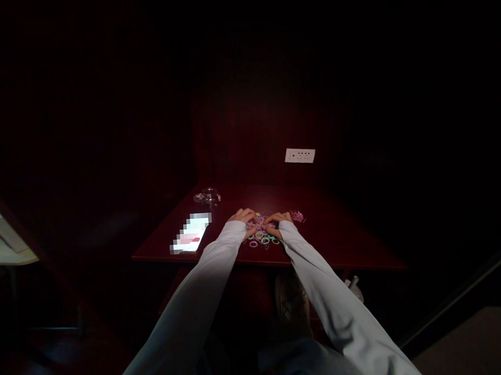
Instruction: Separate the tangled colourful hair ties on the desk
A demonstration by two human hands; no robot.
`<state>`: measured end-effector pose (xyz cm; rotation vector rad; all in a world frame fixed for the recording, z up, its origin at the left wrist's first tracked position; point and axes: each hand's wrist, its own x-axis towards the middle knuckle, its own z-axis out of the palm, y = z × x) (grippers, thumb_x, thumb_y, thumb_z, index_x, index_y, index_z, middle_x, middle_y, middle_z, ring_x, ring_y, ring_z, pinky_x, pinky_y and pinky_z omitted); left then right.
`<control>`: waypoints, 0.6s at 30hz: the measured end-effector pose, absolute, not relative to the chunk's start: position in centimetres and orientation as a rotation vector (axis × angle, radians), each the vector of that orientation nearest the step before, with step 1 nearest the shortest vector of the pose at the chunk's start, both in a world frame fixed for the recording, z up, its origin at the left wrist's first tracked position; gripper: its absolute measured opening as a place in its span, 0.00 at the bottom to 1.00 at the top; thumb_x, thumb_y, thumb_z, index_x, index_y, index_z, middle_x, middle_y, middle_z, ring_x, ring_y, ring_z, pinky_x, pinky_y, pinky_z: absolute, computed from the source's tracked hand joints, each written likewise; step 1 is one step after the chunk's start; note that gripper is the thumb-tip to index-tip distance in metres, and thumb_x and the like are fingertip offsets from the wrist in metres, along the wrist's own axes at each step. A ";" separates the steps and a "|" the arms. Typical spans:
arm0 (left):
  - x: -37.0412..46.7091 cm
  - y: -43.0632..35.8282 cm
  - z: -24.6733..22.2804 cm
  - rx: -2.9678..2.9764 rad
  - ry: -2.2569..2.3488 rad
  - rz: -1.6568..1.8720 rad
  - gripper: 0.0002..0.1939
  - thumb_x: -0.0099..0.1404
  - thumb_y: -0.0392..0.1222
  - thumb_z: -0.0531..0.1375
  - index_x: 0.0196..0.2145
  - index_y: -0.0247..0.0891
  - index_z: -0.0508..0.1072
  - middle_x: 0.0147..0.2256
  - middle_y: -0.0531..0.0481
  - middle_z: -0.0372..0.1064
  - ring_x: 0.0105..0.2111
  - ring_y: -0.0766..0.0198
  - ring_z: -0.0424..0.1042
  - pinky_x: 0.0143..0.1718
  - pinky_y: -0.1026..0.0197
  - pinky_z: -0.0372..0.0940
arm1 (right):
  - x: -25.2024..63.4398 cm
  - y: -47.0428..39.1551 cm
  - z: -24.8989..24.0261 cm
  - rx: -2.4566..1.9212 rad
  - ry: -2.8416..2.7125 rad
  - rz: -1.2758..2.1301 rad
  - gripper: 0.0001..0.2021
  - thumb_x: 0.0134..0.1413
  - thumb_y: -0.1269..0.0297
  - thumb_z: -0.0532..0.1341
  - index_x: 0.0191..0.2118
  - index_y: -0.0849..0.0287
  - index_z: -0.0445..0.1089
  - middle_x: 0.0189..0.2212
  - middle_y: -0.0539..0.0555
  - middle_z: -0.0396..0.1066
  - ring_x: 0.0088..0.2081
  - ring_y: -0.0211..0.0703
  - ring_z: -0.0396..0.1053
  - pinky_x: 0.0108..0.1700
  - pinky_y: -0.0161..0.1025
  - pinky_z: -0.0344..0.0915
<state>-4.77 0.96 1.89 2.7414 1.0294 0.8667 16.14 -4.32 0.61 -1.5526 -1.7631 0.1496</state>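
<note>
A loose pile of small coloured elastic bands [254,244], mostly purple and green, lies near the front edge of a dark red table. My left hand [244,216] reaches into the pile from the left, its fingers bent in towards the thumb. From the other side comes my right hand [278,222], with its fingers and thumb also drawn together over the bands. Both sets of fingertips are close together; whatever is between them is too small to make out. A separate small heap of pinkish-purple bands [297,216] lies just beyond my right hand.
To the left on the table [342,233] lies a lit phone [196,233], its screen blurred. Behind it stands a clear container [211,196]. A white socket panel [300,155] is on the back wall. Dark partitions rise on both sides.
</note>
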 end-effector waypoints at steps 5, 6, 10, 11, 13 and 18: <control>-4.8 1.1 1.5 2.752 1.020 0.907 0.03 0.66 0.39 0.65 0.40 0.42 0.77 0.52 0.51 0.75 0.48 0.58 0.70 0.49 0.57 0.67 | 16.2 -4.2 0.4 -1.542 -1.766 0.149 0.08 0.54 0.53 0.71 0.35 0.49 0.83 0.41 0.55 0.77 0.48 0.54 0.63 0.55 0.48 0.59; -4.8 1.2 1.5 2.755 1.019 0.907 0.03 0.66 0.39 0.65 0.40 0.42 0.76 0.51 0.51 0.75 0.48 0.58 0.70 0.49 0.57 0.67 | 16.3 -4.1 0.4 -1.541 -1.768 0.153 0.07 0.54 0.53 0.71 0.35 0.49 0.84 0.41 0.55 0.77 0.48 0.53 0.63 0.55 0.48 0.59; -4.7 1.2 1.5 2.765 1.031 0.882 0.04 0.67 0.39 0.65 0.40 0.42 0.76 0.52 0.50 0.75 0.49 0.57 0.70 0.49 0.57 0.67 | 16.4 -4.0 0.3 -1.524 -1.780 0.149 0.07 0.55 0.54 0.71 0.35 0.48 0.84 0.41 0.55 0.77 0.48 0.53 0.63 0.55 0.49 0.58; -4.7 1.1 1.6 2.769 1.034 0.875 0.05 0.66 0.39 0.66 0.41 0.42 0.76 0.53 0.50 0.75 0.50 0.57 0.70 0.50 0.57 0.67 | 16.4 -4.0 0.3 -1.516 -1.785 0.143 0.06 0.55 0.54 0.71 0.35 0.48 0.84 0.41 0.55 0.78 0.48 0.52 0.63 0.55 0.49 0.58; -4.7 1.1 1.7 2.781 1.036 0.871 0.09 0.66 0.40 0.66 0.45 0.43 0.76 0.53 0.50 0.75 0.50 0.56 0.70 0.51 0.57 0.67 | 16.4 -4.0 0.2 -1.499 -1.791 0.132 0.06 0.56 0.55 0.70 0.36 0.47 0.84 0.41 0.54 0.78 0.48 0.53 0.63 0.56 0.49 0.58; -4.7 0.9 1.8 2.794 1.041 0.876 0.16 0.66 0.41 0.66 0.51 0.44 0.75 0.53 0.49 0.75 0.50 0.55 0.71 0.51 0.56 0.68 | 16.4 -3.9 0.2 -1.478 -1.800 0.122 0.06 0.56 0.56 0.70 0.36 0.47 0.84 0.41 0.54 0.79 0.49 0.53 0.64 0.55 0.49 0.58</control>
